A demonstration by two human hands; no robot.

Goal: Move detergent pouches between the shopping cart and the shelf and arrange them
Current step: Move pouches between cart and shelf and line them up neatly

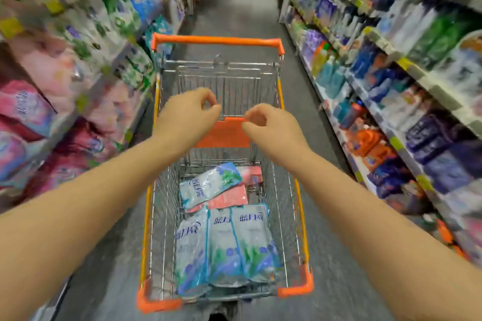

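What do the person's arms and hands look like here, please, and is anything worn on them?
The left arm and the right arm are bare for all that shows, with no sleeves in view. The left hand and the right hand wear no gloves, and no watch, ring or bracelet shows. The picture is somewhat soft, so fine marks cannot be told.

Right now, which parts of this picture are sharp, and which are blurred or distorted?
Head view: the detergent pouches in the shopping cart, the left hand and the right hand are fairly sharp; the left shelf and right shelf are smeared by motion blur; the wide lens bows the shelf edges.
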